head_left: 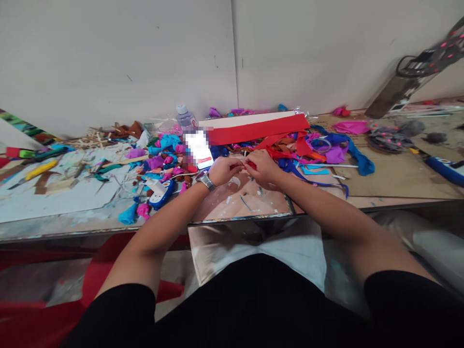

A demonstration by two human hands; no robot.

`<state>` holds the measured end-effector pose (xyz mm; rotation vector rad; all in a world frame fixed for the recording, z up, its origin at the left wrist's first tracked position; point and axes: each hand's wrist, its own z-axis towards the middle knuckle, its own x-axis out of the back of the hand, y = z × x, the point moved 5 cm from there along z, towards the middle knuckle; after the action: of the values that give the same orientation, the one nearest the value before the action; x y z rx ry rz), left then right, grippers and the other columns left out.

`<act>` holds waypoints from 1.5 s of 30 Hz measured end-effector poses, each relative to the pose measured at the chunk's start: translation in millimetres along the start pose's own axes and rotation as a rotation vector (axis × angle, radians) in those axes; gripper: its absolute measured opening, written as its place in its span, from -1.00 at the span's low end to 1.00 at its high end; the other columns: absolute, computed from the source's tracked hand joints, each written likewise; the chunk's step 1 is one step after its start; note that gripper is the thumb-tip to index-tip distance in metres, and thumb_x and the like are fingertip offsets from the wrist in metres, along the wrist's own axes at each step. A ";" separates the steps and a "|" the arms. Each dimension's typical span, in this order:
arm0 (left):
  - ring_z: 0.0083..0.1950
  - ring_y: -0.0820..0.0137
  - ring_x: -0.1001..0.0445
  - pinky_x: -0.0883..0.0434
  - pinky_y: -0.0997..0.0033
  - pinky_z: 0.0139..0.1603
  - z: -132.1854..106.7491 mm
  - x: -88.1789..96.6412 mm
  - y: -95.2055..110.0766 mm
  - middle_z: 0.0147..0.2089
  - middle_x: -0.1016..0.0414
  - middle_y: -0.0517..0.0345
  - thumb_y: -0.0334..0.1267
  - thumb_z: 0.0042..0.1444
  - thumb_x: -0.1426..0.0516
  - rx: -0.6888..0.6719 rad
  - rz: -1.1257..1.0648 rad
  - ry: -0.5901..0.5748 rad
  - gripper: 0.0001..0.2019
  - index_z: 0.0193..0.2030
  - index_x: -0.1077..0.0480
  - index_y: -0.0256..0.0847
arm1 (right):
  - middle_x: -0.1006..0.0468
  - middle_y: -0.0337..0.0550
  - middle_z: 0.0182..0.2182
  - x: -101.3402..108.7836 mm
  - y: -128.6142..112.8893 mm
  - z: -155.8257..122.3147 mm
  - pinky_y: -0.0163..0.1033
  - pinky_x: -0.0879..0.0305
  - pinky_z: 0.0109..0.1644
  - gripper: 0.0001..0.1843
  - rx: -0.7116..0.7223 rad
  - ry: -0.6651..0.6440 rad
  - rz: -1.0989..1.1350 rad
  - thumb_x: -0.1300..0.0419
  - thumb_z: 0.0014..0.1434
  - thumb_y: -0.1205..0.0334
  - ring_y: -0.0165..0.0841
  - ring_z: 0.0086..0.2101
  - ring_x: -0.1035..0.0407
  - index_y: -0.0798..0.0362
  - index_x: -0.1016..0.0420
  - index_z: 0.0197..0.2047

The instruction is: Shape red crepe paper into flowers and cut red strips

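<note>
My left hand (224, 170) and my right hand (264, 167) meet over the table's middle, both closed in a pinch on a small piece of red paper (251, 165). A wristwatch (206, 181) sits on my left wrist. From my right hand a red paper strip (272, 140) runs back toward a long red paper sheet (255, 129) with a white edge. A phone (198, 149) with a lit screen lies just behind my left hand. Under my hands lies a pinkish board (250, 203).
Pink, purple and blue crepe paper scraps (165, 159) cover the table left of my hands. A blue glue gun (159, 192), a water bottle (184, 117), a yellow cutter (38, 170), a blue paper strip (353, 154) and cardboard (395, 176) are also there. A red chair (101, 270) stands at lower left.
</note>
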<state>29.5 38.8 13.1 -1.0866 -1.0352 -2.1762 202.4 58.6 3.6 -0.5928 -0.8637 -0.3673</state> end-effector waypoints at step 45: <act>-0.28 0.36 -0.70 -0.52 0.46 -0.23 -2.0 -12.4 -10.1 -0.28 -0.73 0.09 -0.03 0.39 -0.15 0.082 -0.284 -0.130 -0.68 -0.17 -0.62 -0.22 | -0.76 -0.01 -0.15 1.4 5.3 0.6 0.08 -0.07 0.10 -0.73 0.059 0.012 -0.008 -0.20 0.39 0.10 -0.04 -0.06 -0.47 0.01 -0.72 -0.11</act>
<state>28.5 44.3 -2.0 -1.1126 -1.3996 -2.2787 205.7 63.1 3.2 -0.5326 -0.8629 -0.3509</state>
